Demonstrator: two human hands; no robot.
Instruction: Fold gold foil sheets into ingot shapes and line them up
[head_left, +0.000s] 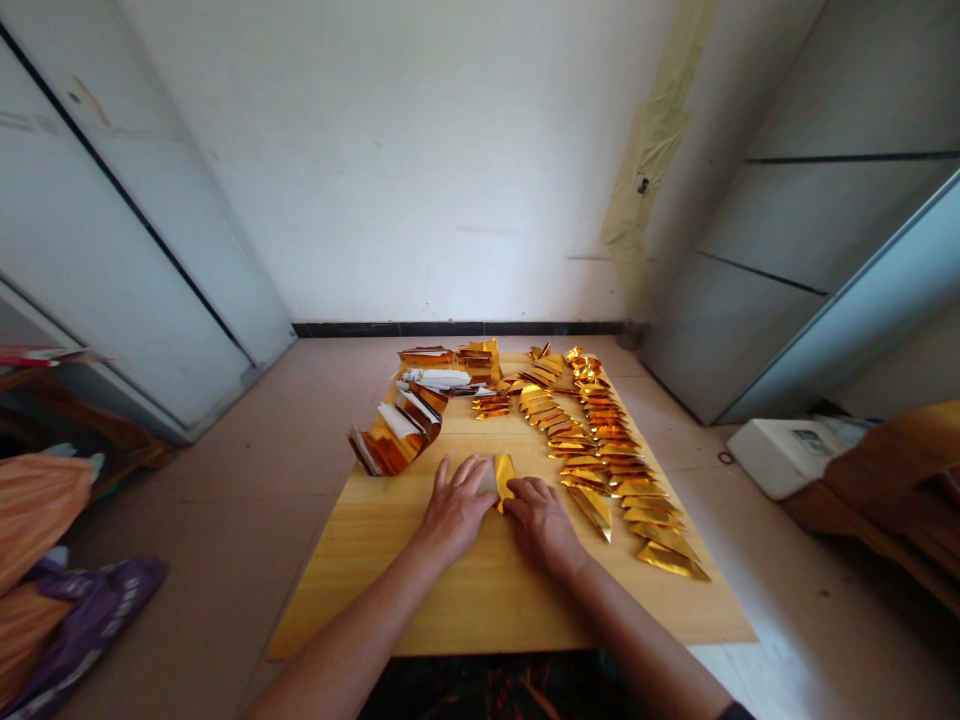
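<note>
A sheet of gold foil paper [505, 470] with a grey-white back lies partly folded on the wooden board, between my hands. My left hand [454, 510] holds its left side down, thumb and fingertips pressed on the pale part. With bent fingers, my right hand [546, 525] grips the gold fold along the right edge. Right of that hand, folded gold foil pieces [592, 505] overlap in a curved row. A second row of folded pieces [619, 440] runs along the board's right side. Stacks of foil sheets [386, 445] with white backs stand at the upper left.
The wooden board [360, 600] rests low over a tiled floor. Behind it is a white wall [450, 180] with a dark skirting. Grey cabinets [112, 200] stand left and right. Orange and purple bags [90, 620] lie at the left, a white box [784, 455] at the right.
</note>
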